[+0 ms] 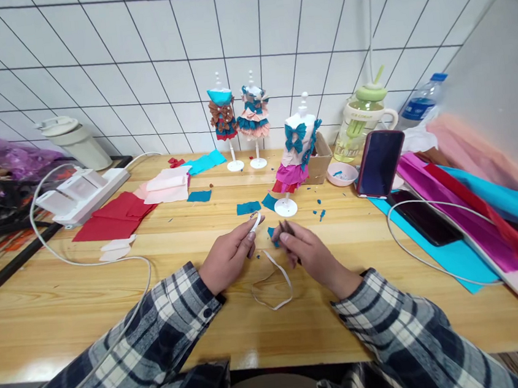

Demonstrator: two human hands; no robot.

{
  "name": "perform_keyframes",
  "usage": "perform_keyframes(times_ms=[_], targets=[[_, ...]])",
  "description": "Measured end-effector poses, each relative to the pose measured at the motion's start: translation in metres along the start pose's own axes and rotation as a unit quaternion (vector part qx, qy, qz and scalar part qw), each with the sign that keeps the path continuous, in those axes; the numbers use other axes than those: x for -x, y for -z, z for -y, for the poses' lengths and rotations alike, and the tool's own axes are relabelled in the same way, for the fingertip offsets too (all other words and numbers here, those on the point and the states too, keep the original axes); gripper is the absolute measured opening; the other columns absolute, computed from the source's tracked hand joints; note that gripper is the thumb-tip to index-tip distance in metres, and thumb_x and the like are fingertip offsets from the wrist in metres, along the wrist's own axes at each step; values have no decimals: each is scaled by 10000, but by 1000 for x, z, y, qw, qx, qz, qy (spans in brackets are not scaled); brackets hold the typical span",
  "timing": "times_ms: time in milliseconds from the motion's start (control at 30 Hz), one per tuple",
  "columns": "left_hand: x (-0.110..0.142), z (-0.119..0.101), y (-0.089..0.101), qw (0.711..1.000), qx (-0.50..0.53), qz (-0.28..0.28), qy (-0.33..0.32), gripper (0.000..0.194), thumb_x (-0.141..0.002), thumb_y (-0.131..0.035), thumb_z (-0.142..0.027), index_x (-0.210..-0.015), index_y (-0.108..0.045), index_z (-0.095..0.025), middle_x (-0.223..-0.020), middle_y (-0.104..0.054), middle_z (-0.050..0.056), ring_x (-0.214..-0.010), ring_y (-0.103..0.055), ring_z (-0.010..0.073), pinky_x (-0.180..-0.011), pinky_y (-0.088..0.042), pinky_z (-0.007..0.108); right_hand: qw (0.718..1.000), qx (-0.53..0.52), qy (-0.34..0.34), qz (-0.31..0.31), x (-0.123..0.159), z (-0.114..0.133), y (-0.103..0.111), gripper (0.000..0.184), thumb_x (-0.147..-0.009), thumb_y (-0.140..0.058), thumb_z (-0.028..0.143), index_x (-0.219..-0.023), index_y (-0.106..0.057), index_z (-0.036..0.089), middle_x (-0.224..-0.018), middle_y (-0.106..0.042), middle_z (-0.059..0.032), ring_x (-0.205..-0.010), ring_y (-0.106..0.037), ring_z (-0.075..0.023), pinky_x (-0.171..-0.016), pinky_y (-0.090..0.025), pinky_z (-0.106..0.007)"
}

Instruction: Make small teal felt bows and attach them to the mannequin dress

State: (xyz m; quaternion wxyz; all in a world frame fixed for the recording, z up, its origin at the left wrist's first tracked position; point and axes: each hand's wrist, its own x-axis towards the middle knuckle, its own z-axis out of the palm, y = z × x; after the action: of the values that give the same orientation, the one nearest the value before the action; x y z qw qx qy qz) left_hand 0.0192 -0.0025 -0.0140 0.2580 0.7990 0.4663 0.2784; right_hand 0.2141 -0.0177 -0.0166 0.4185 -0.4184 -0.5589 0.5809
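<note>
Between the fingertips of my left hand (pixel 228 253), closed in a pinch, is the end of a narrow white strip (pixel 256 221). A loose loop of similar white strip (pixel 288 282) curls below and between both hands; I cannot tell whether it is one piece. My right hand (pixel 314 253) is closed around something small and dark near the fingertips, too blurred to name. Just beyond the hands stands a small white dress form (pixel 285 206) in a pink, magenta and red paper outfit with teal bows. Teal paper pieces (pixel 248 208) lie near its base.
Two more dressed forms (pixel 221 114) stand by the tiled wall. Red paper (pixel 113 217), a power strip (pixel 92 196) and a tumbler (pixel 80 145) are left. Rightward are a pink bowl (pixel 342 174), a propped phone (pixel 380 164), a jug (pixel 358 125) and coloured sheets (pixel 465 215). White cables cross both sides.
</note>
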Motion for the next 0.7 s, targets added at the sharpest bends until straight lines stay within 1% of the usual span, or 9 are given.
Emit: perform_keyframes(times_ms=[67, 167, 233, 300, 400, 467, 533, 600, 700], targets=[[0, 1, 0, 999, -39, -11, 0, 465, -975, -307, -333, -1395, -443, -184, -689, -612, -11, -639, -584, 126, -671, -455, 222, 993, -43, -75, 81, 3, -1, -8, 249, -875, -445, 455, -909, -472, 210, -688, -520, 41, -477, -498, -83, -464, -444, -220], [0, 1, 2, 993, -119, -25, 1, 468, -978, -297, -326, -1410, -411, -188, -716, -642, 1, -668, -610, 145, -665, -456, 236, 979, -28, -141, 142, 8, -4, -17, 269, -913, -367, 488, -1003, -413, 238, -632, -580, 42, -424, -553, -116, -412, -439, -223], [-1, 0, 3, 983, -184, -19, 3, 471, -977, -293, -315, -1420, -385, -183, -759, -667, 19, -699, -626, 165, -671, -460, 258, 981, 0, -138, 135, 10, -7, -20, 270, -923, -365, 479, -1032, -427, 240, -550, -530, 67, -376, -499, -105, -374, -390, -198], [-1, -2, 3, 969, -248, -4, 6, 476, -975, -293, -305, -1427, -360, -172, -798, -684, 42, -741, -639, 190, -679, -463, 283, 988, 0, -122, 99, 11, -10, -22, 254, -918, -397, 456, -998, -472, 227, -538, -462, 81, -375, -423, -77, -372, -365, -186], [0, -7, 2, 949, -316, 22, 5, 489, -962, -306, -271, -1437, -320, -156, -845, -692, 67, -786, -644, 217, -677, -465, 305, 986, -87, -121, 69, 10, -14, -25, 259, -900, -434, 438, -913, -519, 193, -587, -441, 70, -426, -375, -61, -438, -424, -208], [1, -10, 1, 944, -326, 42, -8, 512, -945, -319, -228, -1449, -277, -144, -885, -695, 75, -806, -642, 219, -677, -467, 308, 973, -173, -132, 72, 9, -15, -27, 259, -878, -474, 433, -895, -528, 181, -616, -472, 60, -465, -407, -62, -532, -488, -243], [1, -12, 0, 947, -317, 56, -19, 537, -932, -328, -197, -1457, -236, -140, -918, -696, 74, -827, -641, 212, -690, -469, 303, 961, -221, -147, 78, 10, -13, -29, 275, -857, -514, 454, -913, -515, 185, -628, -515, 55, -485, -465, -67, -569, -503, -258], [1, -12, 0, 950, -308, 58, -16, 539, -933, -326, -192, -1459, -218, -147, -928, -698, 67, -839, -643, 206, -700, -470, 302, 961, -208, -159, 92, 10, -9, -29, 320, -856, -510, 510, -941, -478, 203, -618, -567, 47, -471, -527, -88, -510, -478, -242], [1, -11, 0, 949, -309, 57, -2, 523, -944, -315, -207, -1455, -218, -146, -919, -700, 60, -840, -647, 213, -696, -470, 311, 972, -151, -144, 107, 12, -3, -29, 367, -874, -445, 586, -944, -425, 226, -575, -617, 35, -443, -585, -126, -433, -436, -215]])
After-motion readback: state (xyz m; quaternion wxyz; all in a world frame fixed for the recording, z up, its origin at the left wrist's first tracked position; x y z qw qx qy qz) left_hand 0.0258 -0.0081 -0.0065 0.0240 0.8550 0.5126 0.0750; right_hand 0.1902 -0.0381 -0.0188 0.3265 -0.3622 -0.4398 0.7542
